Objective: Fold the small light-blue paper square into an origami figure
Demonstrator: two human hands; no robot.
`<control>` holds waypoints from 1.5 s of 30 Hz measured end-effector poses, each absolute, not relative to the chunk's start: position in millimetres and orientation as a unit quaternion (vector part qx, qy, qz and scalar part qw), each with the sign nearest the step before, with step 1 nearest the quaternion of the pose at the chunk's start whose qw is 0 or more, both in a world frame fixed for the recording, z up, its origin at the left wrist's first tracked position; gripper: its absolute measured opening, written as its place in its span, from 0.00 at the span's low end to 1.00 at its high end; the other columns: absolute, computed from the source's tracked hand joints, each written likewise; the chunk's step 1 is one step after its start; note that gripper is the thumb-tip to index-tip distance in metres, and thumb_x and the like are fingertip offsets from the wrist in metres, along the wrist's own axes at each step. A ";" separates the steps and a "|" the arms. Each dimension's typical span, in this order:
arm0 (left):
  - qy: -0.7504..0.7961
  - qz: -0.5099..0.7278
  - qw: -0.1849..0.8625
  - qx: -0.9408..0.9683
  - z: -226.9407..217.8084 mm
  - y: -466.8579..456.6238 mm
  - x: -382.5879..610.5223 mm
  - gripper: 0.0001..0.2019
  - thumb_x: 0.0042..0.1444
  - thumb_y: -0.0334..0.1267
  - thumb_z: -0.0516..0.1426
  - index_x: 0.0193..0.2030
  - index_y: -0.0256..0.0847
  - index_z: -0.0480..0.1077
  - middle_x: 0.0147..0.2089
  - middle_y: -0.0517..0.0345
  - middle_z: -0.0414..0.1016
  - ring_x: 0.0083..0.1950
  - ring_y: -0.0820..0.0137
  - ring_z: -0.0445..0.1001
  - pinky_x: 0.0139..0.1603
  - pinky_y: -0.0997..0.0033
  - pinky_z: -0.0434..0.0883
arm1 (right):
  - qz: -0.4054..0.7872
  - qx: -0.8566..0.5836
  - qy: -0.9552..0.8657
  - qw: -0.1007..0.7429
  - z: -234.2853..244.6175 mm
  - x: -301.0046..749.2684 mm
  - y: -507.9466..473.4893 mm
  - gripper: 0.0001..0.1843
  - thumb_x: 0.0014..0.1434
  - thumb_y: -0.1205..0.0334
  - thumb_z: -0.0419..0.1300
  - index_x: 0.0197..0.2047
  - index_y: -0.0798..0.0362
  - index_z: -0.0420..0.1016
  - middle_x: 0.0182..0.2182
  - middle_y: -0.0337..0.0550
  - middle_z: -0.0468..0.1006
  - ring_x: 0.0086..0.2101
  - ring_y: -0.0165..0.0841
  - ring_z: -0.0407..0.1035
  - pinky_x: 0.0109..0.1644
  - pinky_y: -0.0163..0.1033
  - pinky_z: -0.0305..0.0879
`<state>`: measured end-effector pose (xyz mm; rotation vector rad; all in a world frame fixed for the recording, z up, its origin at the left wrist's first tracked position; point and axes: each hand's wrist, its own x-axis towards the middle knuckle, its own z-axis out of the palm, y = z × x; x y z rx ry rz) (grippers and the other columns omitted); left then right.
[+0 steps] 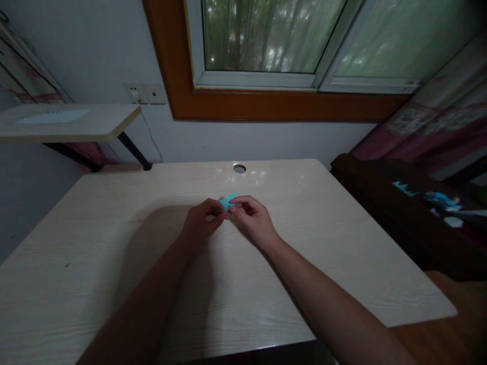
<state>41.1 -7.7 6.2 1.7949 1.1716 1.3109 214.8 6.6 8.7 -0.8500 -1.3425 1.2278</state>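
Note:
A small folded piece of light blue paper point(229, 201) is held just above the middle of a pale wooden desk point(114, 228). My left hand point(200, 220) pinches its left side with curled fingers. My right hand point(251, 217) pinches its right side, fingers also curled. The two hands touch at the fingertips, and most of the paper is hidden between them; only a pointed corner shows above.
The desk has a round cable hole point(239, 168) near its far edge. A raised shelf point(68, 121) stands at the back left under wall sockets point(144, 93). A dark wooden piece of furniture point(411, 213) with bluish items borders the right. A window is above.

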 end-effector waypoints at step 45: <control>0.444 0.500 0.352 0.655 9.6 -10.2 43.6 0.12 0.51 0.43 0.66 0.34 0.41 0.70 0.32 0.57 0.82 0.33 0.67 0.81 0.37 0.70 0.78 | 0.461 -0.388 -0.604 0.522 8.5 215.4 3.1 0.07 0.56 0.56 0.64 0.35 0.51 0.76 0.30 0.40 0.78 0.31 0.31 0.72 0.36 0.37 0.69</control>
